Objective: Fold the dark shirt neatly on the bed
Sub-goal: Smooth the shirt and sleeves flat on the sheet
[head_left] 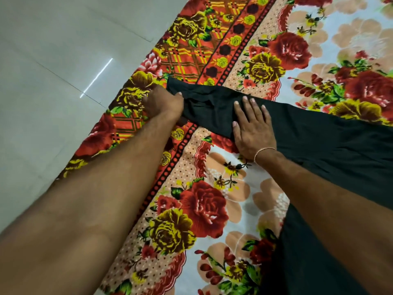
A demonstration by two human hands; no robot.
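Head view shows the dark shirt (308, 141) spread on the floral bedsheet (212, 209), left hand (163, 103) pinching its sleeve cuff, right hand (253, 126) flat and released on the sleeve: keep that palm anchoring while drawing the cuff taut before folding.

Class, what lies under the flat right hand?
The right hand presses flat on the dark shirt; beneath that lies the floral bedsheet, hidden there by the cloth.

My left hand (164, 103) hides its own fingertips in the sleeve end of the shirt (319, 135). My right hand (252, 126) covers part of the sleeve. The shirt's body runs off the right edge.
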